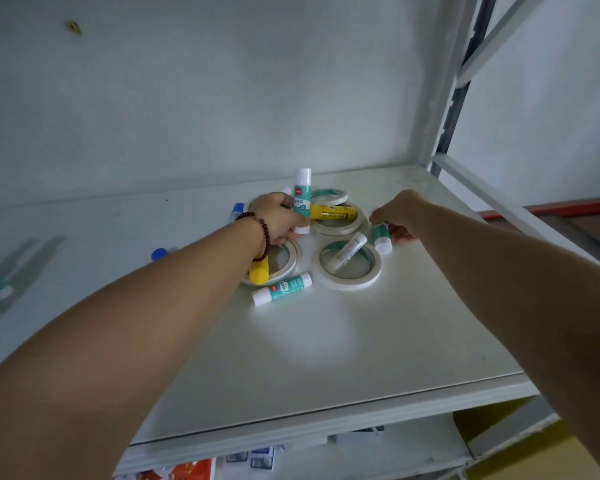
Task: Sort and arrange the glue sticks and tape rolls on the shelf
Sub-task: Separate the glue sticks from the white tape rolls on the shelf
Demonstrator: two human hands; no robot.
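**On the white shelf: both hands in the pile**

On the shelf (326,341), the left hand (278,220) is gripping an upright teal glue stick (302,190). The right hand (400,216) is closing its fingers on another teal glue stick (381,239). Tape rolls (347,265) are lying flat between them, with yellow glue sticks (331,212) resting across. One more teal stick (281,289) is lying in front, near the rolls.

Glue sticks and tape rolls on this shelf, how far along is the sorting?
Barely begun. Nothing looks grouped: the tape rolls and glue sticks lie mixed mid-shelf. In hand: the left hand holds a green glue stick upright; the right hand closes on another. Left: yellow sticks and every roll.
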